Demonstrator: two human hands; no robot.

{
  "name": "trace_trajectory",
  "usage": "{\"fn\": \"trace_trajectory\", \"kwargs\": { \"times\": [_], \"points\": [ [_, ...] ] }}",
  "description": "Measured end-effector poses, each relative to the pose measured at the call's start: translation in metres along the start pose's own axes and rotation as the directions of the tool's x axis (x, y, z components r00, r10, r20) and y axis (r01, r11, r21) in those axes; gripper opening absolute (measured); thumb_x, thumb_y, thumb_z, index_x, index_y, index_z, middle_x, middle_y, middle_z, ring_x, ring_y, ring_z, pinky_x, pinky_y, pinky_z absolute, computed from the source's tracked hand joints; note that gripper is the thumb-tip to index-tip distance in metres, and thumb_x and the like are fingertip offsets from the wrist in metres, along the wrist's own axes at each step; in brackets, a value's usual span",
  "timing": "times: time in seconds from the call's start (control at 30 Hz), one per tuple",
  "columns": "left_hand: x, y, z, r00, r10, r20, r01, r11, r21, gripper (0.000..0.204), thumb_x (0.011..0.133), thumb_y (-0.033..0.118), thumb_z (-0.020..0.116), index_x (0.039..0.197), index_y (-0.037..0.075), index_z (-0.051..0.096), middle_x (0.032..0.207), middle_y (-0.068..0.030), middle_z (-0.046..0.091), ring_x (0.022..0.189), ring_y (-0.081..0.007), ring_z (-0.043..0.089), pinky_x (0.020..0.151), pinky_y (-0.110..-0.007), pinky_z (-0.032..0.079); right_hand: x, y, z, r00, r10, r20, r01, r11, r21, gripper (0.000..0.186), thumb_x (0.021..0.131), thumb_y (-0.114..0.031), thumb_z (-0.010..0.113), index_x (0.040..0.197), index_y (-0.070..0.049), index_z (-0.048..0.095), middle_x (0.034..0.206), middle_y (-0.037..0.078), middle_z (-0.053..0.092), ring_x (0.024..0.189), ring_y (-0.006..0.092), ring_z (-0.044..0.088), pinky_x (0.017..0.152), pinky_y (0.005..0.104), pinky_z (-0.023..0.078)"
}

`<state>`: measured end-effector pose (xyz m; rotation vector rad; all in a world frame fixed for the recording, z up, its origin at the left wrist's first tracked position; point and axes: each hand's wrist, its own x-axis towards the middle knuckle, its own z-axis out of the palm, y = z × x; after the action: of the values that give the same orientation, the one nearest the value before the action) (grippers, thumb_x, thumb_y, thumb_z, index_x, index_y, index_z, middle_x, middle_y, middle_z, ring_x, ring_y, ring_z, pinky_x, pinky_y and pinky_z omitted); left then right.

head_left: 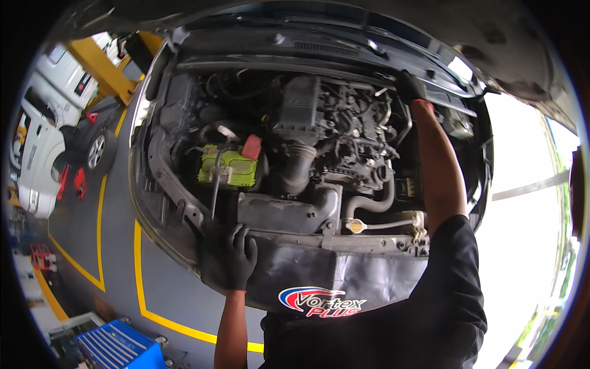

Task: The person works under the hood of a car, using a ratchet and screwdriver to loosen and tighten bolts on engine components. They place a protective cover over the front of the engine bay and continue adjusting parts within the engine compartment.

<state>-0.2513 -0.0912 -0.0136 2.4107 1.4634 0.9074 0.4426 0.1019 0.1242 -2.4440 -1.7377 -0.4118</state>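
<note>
My left hand [238, 261], in a dark glove, lies on the black fender cover [307, 264] at the front edge of the engine bay, its fingers apart and nothing in them. My right arm stretches to the far right of the bay. There my dark-gloved right hand [412, 89] is at the rear edge below the windscreen cowl; its fingers merge with the dark parts, so what they touch is hidden. Between the hands sit the bare-topped engine [356, 129], a black air filter housing [300, 104] and a ribbed intake pipe [298, 169].
A green battery [227, 166] with a red terminal cover [251, 147] stands at the left of the bay. The raised bonnet [522, 55] hangs overhead. On the floor at left are a loose wheel [101, 150], a yellow lift post [101, 67] and a blue tool cart [120, 347].
</note>
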Motion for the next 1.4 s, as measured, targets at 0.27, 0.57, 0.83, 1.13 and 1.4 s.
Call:
{"fn": "trace_trajectory", "kwargs": {
  "times": [0.27,0.57,0.83,1.13,1.4],
  "points": [
    [-0.002,-0.016,0.010,0.997,-0.045,0.057,0.049,0.997,-0.063,0.026,0.097,0.014,0.078,0.123,0.012,0.080,0.134,-0.0075,0.073,0.127,-0.0312,0.070,0.108,-0.049,0.055,0.020,0.032,0.012,0.968,-0.152,0.198,0.206,0.933,-0.293,0.043,0.104,-0.031,0.071,0.146,-0.020,0.069,0.125,0.026,0.072,0.117,0.0502,0.072,0.094,0.0616,0.059],
    [0.009,-0.020,0.001,0.999,-0.025,0.045,0.031,0.991,-0.126,0.031,0.095,0.011,0.080,0.126,0.011,0.081,0.132,-0.0074,0.074,0.126,-0.0299,0.071,0.107,-0.047,0.056,-0.015,0.022,0.009,0.934,-0.258,-0.246,0.271,0.962,0.019,0.034,0.097,0.007,0.057,0.128,-0.006,0.062,0.121,0.021,0.067,0.116,0.0474,0.068,0.095,0.0536,0.055],
    [0.005,-0.021,-0.006,0.999,-0.018,0.041,0.023,0.993,-0.116,0.029,0.097,0.014,0.080,0.125,0.010,0.081,0.133,-0.0088,0.074,0.126,-0.0306,0.071,0.106,-0.048,0.057,-0.186,-0.185,-0.056,0.962,-0.086,-0.260,0.126,0.982,0.140,0.026,0.098,0.001,0.070,0.122,-0.010,0.070,0.122,0.018,0.066,0.115,0.0430,0.070,0.093,0.0526,0.059],
    [-0.008,-0.035,-0.033,0.991,-0.023,-0.135,-0.051,0.854,-0.518,0.028,0.102,0.015,0.075,0.128,0.008,0.076,0.128,-0.0134,0.076,0.125,-0.0359,0.071,0.110,-0.051,0.055,-0.391,-0.445,-0.107,0.848,-0.458,0.268,-0.006,0.496,0.868,0.011,0.106,-0.007,0.068,0.115,-0.001,0.066,0.095,0.006,0.067,0.074,0.0148,0.065,0.064,0.0325,0.051],
    [-0.211,-0.163,-0.232,0.981,-0.160,-0.112,0.089,0.877,-0.473,0.020,0.106,0.020,0.073,0.122,0.009,0.077,0.118,-0.0120,0.079,0.110,-0.0337,0.074,0.098,-0.047,0.059,-0.512,-0.593,-0.149,0.613,-0.749,0.250,0.196,0.451,0.871,0.042,0.098,-0.011,0.069,0.138,0.000,0.068,0.124,0.018,0.072,0.119,0.0380,0.067,0.105,0.0480,0.054]
  ]
}}
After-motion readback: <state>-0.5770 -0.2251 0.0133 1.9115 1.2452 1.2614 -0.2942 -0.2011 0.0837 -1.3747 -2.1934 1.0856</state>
